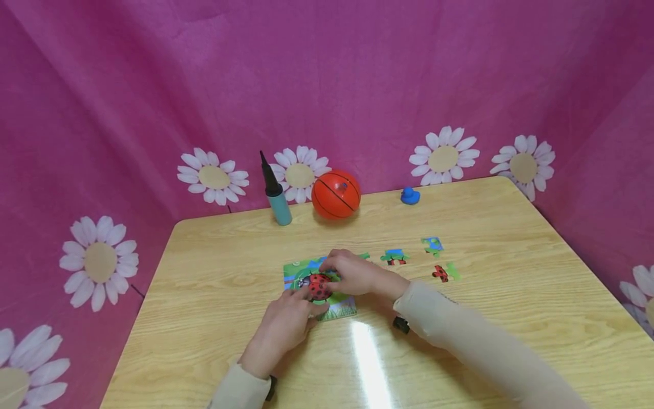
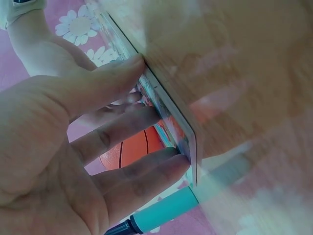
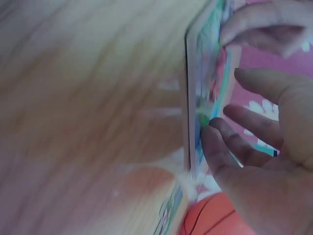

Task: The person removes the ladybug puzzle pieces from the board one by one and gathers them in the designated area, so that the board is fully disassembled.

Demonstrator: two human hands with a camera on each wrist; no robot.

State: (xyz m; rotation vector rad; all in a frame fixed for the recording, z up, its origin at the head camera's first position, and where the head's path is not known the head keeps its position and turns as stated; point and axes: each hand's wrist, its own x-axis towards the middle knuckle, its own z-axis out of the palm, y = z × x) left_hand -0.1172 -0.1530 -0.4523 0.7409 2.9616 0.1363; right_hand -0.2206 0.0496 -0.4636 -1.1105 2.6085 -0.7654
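A ladybug jigsaw puzzle (image 1: 341, 309) lies flat on the table, showing a red spotted beetle, grass and blue patches. My left hand (image 1: 286, 321) reaches in from its lower left, fingertips touching the surface; in the left wrist view the thumb (image 2: 110, 81) meets the board edge. From the right, my right hand (image 1: 355, 274) covers the puzzle's upper right part. In the right wrist view its thumb (image 3: 217, 149) touches the board beside a green-and-blue area, fingers spread. Whether a piece lies under those fingertips is hidden.
Loose puzzle pieces lie to the right: a blue-and-green one with red (image 1: 395, 257), a blue-green one (image 1: 433, 245), and a red-and-green one (image 1: 443, 272). Behind stand a teal hand pump (image 1: 279, 208), an orange basketball (image 1: 335, 195) and a blue rubber duck (image 1: 410, 196).
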